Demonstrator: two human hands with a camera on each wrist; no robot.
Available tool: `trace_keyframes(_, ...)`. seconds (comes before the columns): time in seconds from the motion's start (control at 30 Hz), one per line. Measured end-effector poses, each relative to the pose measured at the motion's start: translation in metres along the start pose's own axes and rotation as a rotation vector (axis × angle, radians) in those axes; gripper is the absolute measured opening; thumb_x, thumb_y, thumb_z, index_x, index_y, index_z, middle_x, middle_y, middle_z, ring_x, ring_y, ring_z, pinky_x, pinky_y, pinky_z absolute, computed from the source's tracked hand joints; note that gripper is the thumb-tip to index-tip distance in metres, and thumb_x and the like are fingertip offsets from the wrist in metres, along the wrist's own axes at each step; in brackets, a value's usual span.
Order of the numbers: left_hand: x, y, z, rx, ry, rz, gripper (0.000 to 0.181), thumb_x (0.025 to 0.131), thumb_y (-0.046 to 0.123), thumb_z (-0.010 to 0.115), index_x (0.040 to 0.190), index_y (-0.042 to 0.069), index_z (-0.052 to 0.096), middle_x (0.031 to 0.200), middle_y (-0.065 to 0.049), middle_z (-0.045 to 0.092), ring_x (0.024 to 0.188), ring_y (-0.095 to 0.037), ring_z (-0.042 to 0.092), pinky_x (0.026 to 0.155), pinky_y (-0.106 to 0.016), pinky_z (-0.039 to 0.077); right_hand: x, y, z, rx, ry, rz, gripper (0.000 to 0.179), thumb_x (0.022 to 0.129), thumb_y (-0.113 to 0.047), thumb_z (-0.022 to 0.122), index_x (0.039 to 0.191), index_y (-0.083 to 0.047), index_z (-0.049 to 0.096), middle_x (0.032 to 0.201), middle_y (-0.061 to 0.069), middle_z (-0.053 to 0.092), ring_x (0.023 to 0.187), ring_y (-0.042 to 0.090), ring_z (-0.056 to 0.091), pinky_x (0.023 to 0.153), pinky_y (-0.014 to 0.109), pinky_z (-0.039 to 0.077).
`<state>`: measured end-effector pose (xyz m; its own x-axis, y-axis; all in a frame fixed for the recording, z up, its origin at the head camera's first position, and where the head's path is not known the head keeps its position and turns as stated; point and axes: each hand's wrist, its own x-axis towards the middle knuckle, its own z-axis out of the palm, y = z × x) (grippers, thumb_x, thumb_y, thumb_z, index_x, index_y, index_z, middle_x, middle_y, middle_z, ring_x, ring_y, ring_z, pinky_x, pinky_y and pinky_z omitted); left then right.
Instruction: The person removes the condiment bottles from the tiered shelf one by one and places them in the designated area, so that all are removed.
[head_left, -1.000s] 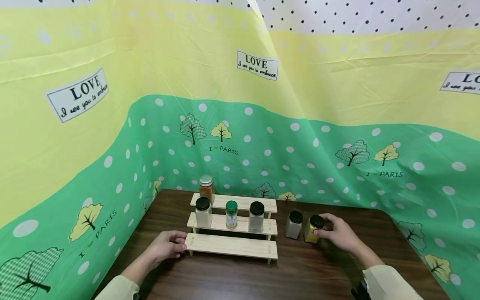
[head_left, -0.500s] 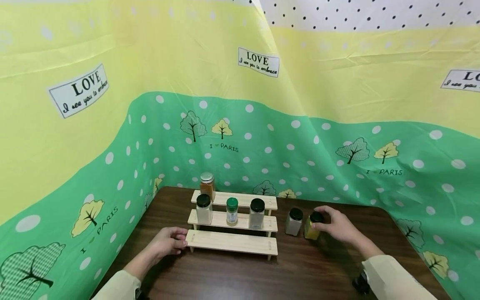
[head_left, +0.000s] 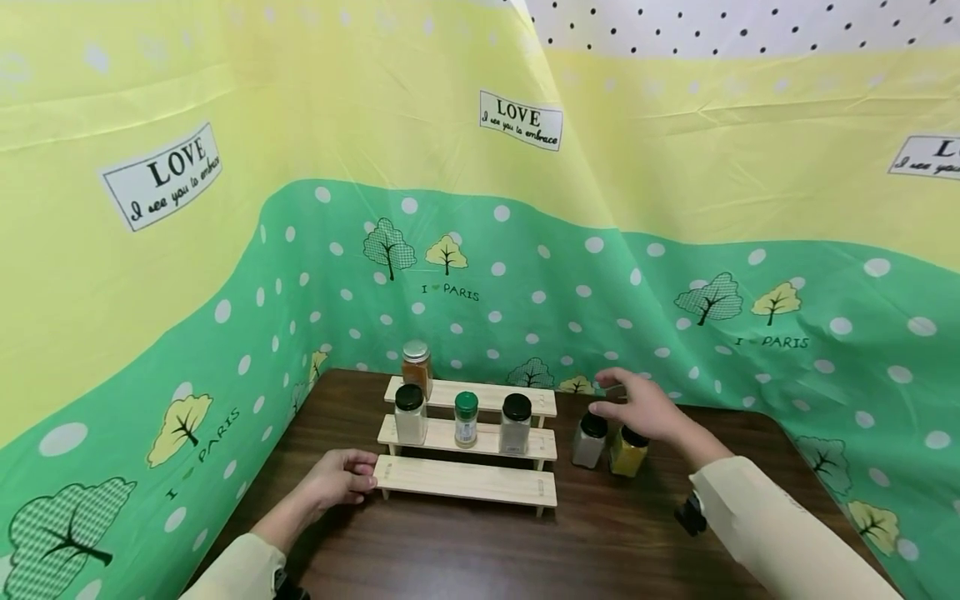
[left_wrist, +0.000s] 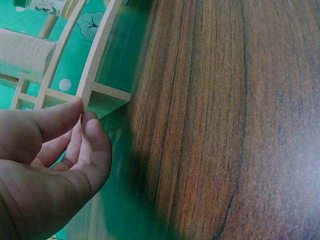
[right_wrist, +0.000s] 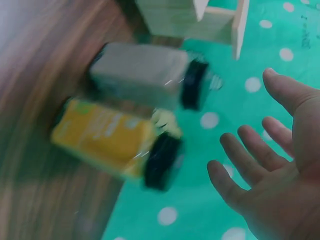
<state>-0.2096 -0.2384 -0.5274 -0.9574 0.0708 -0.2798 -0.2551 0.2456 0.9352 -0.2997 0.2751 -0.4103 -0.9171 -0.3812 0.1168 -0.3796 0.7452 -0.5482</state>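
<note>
My left hand [head_left: 337, 481] pinches the left end of the lowest step of a light wooden tiered rack [head_left: 465, 481]; in the left wrist view, thumb and forefinger [left_wrist: 97, 137] meet at the board's corner. My right hand [head_left: 641, 407] is raised above two black-lidded jars right of the rack, its fingers spread and holding nothing. One jar is greyish [head_left: 589, 442], the other yellow [head_left: 627, 452]. Both appear below the hand in the head view, and the right wrist view shows a gap between the fingers and their lids.
On the middle step stand a white jar [head_left: 410, 421], a green-capped bottle [head_left: 466, 421] and a grey jar [head_left: 515, 427]. An orange-brown jar [head_left: 417, 367] is on the top step, at left. Printed cloth [head_left: 480, 250] hangs behind the brown table [head_left: 480, 558].
My right hand has let go of the yellow jar, risen and moved left over the greyish jar. The left hand has stayed at the rack's end.
</note>
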Motion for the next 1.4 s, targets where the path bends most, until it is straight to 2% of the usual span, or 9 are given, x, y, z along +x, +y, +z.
trace_keyframes(0.27, 0.001, -0.002, -0.001, 0.0, -0.004, 0.005, 0.047, 0.087, -0.007, 0.074, 0.131, -0.012, 0.059, 0.106, -0.016, 0.061, 0.079, -0.02, 0.066, 0.068, -0.036, 0.059, 0.031, -0.047, 0.01, 0.081, -0.022, -0.053, 0.06, 0.098, -0.037, 0.07, 0.145, -0.005, 0.052, 0.141, 0.02, 0.057, 0.126, 0.044, 0.058, 0.099, 0.056, 0.052)
trace_keyframes(0.47, 0.004, -0.004, -0.001, -0.001, -0.008, 0.009, 0.047, 0.088, -0.007, 0.074, 0.132, -0.012, 0.057, 0.106, -0.017, 0.061, 0.079, -0.02, 0.066, 0.068, -0.037, 0.059, 0.053, -0.083, 0.021, 0.126, -0.038, -0.059, 0.058, 0.097, -0.034, 0.072, 0.146, -0.009, 0.051, 0.142, 0.014, 0.058, 0.13, 0.038, 0.057, 0.103, 0.055, 0.049)
trace_keyframes(0.87, 0.001, -0.001, -0.002, -0.009, -0.018, -0.002, 0.047, 0.087, -0.007, 0.074, 0.131, -0.012, 0.058, 0.106, -0.016, 0.061, 0.079, -0.018, 0.064, 0.068, -0.036, 0.059, 0.091, -0.146, 0.047, 0.122, -0.085, -0.096, 0.059, 0.096, -0.038, 0.073, 0.145, -0.012, 0.053, 0.139, 0.011, 0.06, 0.128, 0.031, 0.059, 0.103, 0.049, 0.051)
trace_keyframes(1.17, 0.002, -0.001, 0.0, -0.007, 0.0, -0.024, 0.046, 0.088, -0.007, 0.074, 0.131, -0.01, 0.059, 0.107, -0.016, 0.061, 0.08, -0.019, 0.064, 0.069, -0.036, 0.059, 0.105, -0.181, 0.071, 0.087, -0.135, -0.093, 0.063, 0.095, -0.041, 0.074, 0.146, -0.012, 0.052, 0.136, 0.011, 0.062, 0.123, 0.028, 0.062, 0.102, 0.044, 0.053)
trace_keyframes(1.4, 0.001, -0.002, -0.001, -0.006, -0.004, -0.016, 0.046, 0.087, -0.008, 0.074, 0.131, -0.011, 0.058, 0.107, -0.016, 0.061, 0.079, -0.019, 0.064, 0.069, -0.036, 0.059, 0.112, -0.193, 0.089, 0.114, -0.163, -0.077, 0.066, 0.095, -0.042, 0.073, 0.148, -0.01, 0.048, 0.138, 0.014, 0.061, 0.125, 0.033, 0.062, 0.101, 0.044, 0.053)
